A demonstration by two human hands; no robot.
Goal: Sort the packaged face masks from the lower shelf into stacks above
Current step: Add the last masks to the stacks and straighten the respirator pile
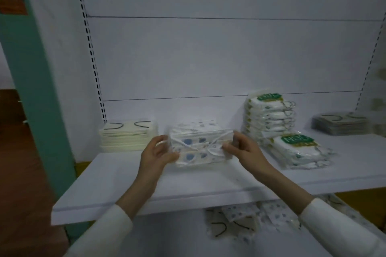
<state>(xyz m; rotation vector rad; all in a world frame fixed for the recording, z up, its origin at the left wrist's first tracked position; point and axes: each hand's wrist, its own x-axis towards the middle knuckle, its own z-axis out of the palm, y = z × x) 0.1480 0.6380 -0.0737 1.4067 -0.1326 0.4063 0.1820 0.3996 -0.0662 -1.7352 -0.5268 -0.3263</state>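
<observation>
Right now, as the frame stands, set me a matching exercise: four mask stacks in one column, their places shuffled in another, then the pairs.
Things: 1 cream stack; 2 blue-dotted packs; 3 tall green-labelled stack; 4 grey stack.
Places: A far right of the upper shelf; B gripped by left hand and right hand; C left end of the shelf; D just right of the hands.
Pairs: 1-C; 2-B; 3-D; 4-A.

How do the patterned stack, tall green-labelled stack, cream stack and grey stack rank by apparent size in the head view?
Largest: patterned stack and tall green-labelled stack, too alike to rank, the patterned one being nearer.
Then cream stack.
Then grey stack, similar in width but thinner.
</observation>
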